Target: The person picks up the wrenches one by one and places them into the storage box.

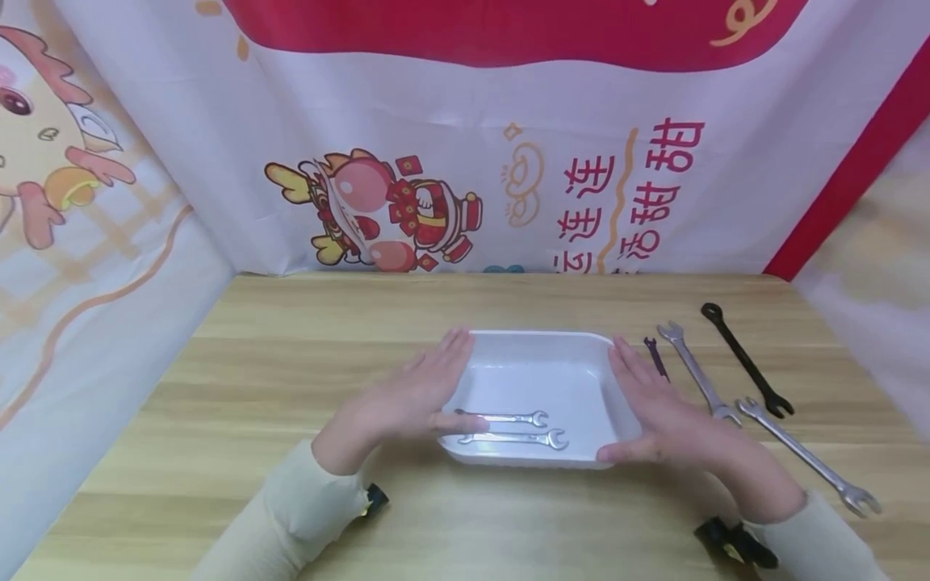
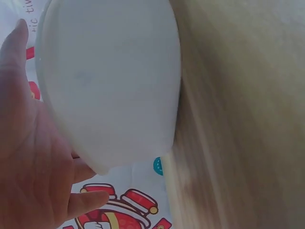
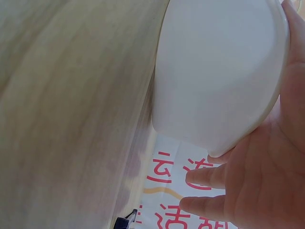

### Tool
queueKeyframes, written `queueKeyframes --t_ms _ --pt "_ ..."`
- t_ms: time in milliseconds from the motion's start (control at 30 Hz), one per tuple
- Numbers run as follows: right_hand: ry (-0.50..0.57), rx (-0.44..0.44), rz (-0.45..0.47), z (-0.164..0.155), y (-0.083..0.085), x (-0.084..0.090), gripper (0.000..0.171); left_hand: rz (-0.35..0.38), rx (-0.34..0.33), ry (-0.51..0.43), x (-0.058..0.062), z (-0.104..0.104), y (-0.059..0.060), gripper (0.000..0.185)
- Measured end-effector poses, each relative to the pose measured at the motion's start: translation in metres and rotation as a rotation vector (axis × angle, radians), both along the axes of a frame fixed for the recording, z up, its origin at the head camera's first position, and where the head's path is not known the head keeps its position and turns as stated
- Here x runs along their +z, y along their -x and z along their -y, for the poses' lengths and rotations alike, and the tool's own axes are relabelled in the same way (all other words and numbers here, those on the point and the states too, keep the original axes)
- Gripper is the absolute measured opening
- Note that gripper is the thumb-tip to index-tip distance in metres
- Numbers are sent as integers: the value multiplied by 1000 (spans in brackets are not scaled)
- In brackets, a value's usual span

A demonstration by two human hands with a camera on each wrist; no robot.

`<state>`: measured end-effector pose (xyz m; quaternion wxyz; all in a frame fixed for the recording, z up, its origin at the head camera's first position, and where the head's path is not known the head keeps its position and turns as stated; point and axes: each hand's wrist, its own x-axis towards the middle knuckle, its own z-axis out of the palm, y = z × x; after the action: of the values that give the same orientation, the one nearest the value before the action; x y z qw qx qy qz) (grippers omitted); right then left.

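Observation:
A white rectangular tray (image 1: pixel 538 389) sits on the wooden table between my two hands. Two small silver open-end wrenches, an upper one (image 1: pixel 512 418) and a lower one (image 1: pixel 516 438), lie in its near left part. My left hand (image 1: pixel 425 395) rests against the left rim, fingers straight toward the far corner and thumb over the near side. Against the right rim lies my right hand (image 1: pixel 664 415), its fingers also extended and its thumb at the near right corner. Both wrist views show the palms beside the tray's outer wall (image 2: pixel 109 81), fingers spread past its far corner.
Right of the tray lie several more wrenches: a small dark one (image 1: pixel 656 359) near the right fingers, a silver one (image 1: pixel 697 373), a long black one (image 1: pixel 744 351) and another silver one (image 1: pixel 806 460). A printed cloth (image 1: pixel 450 105) hangs behind the table's far edge.

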<state>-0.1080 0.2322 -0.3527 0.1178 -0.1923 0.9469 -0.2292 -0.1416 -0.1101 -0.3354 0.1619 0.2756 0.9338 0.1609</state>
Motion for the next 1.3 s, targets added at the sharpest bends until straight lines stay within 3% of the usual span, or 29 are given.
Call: queueKeyframes --t_ms 267,533,1300 --pt "-14 -2 11 4 -4 -7 140 15 15 27 -9 3 -9 124" --pt "-14 -14 0 1 -4 -9 140 19 4 51 -6 3 -11 139" --pt "-35 -37 18 2 -1 -2 141 -9 6 87 -4 0 -7 140"
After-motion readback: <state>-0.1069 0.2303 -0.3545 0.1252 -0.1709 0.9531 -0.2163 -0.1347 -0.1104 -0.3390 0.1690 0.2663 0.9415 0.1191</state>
